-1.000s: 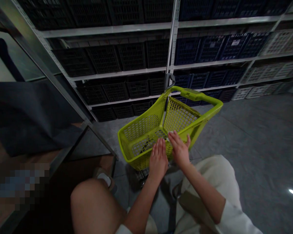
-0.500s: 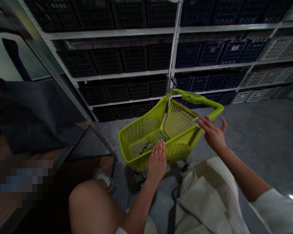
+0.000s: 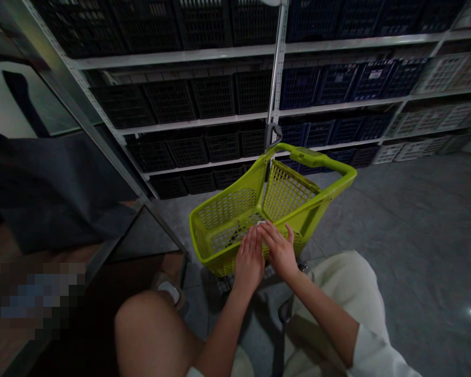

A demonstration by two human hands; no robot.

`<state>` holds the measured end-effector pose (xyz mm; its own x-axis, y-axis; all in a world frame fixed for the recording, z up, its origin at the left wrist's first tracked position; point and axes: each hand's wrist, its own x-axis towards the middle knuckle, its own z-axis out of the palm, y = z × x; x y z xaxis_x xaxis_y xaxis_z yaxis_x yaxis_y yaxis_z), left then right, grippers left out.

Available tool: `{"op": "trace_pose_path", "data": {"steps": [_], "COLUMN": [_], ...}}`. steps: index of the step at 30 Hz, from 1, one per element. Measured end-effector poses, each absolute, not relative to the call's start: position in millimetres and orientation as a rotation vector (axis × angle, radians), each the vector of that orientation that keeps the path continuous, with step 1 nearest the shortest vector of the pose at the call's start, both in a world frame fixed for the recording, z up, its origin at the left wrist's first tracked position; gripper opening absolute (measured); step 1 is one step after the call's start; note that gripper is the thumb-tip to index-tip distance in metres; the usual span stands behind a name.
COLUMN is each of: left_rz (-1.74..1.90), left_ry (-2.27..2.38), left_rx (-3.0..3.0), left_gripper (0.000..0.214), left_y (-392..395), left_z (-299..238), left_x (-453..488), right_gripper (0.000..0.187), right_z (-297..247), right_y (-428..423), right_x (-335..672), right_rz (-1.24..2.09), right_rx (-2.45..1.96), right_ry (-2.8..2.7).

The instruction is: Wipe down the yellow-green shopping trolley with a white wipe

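A lime-green plastic shopping cart (image 3: pixel 311 219) with a perforated basket and a loop handle (image 3: pixel 329 161) stands in front of me. My left hand (image 3: pixel 250 262) is hooked over the near rim of the basket, its fingers side by side and its thumb hidden. Right beside it on the same rim, my right hand (image 3: pixel 281 255) presses down a small white wipe (image 3: pixel 261 223). Only a bit of the wipe shows past the fingertips, and the right thumb sticks up. The fingertips of both hands nearly touch.
Behind the cart is a white metal rack (image 3: pixel 227 119) full of black crates (image 3: pixel 215 97), blue crates (image 3: pixel 339 86) and pale crates (image 3: pixel 437 78). A dark bag (image 3: pixel 63 193) sits on a metal-framed table at left. My legs flank the cart's near side on grey floor.
My right hand has slid the wipe along the near rim from beside the handle leftward to my left hand. The left hand and the cart have stayed about where they were.
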<state>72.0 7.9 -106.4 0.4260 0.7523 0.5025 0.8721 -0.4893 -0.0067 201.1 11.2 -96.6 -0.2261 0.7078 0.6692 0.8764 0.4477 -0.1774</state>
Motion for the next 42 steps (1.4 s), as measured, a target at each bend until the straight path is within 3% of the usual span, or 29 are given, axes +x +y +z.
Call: {"op": "trace_pose_path", "data": {"steps": [5, 10, 16, 22, 26, 32, 39, 42], "left_rz": [-0.624, -0.630, -0.641, -0.646, -0.644, -0.655, -0.681, -0.667], "left_ry": [-1.408, -1.447, -1.430, -1.425, -1.451, -1.447, -1.443, -1.431], "left_rx": [-2.458, -2.439, -2.433, -2.391, -2.380, -2.400, -2.401, -2.392], "left_gripper": [0.075, 0.076, 0.078, 0.068, 0.064, 0.067, 0.069, 0.069], "left_y": [10, 9, 10, 11, 9, 8, 7, 8], "left_z": [-99, -97, -101, -105, -100, -96, -102, -106], "left_x": [61, 66, 73, 68, 66, 71, 79, 75], "right_gripper": [0.069, 0.065, 0.078, 0.073, 0.071, 0.063, 0.075, 0.072], "right_z": [-71, -49, -83, -95, -70, -35, -77, -93], "right_y": [35, 62, 38, 12, 28, 63, 33, 17], "right_x": [290, 360, 263, 207, 277, 383, 271, 218], "right_rz": [-0.559, -0.732, -0.471, -0.324, -0.491, -0.756, -0.453, -0.315], "right_rx": [-1.266, -1.491, -1.500, -1.311, -1.266, -1.513, -1.442, -1.334], "right_ry": [-2.156, -1.752, -1.808, -2.130, -2.261, -1.887, -1.944, -2.074]}}
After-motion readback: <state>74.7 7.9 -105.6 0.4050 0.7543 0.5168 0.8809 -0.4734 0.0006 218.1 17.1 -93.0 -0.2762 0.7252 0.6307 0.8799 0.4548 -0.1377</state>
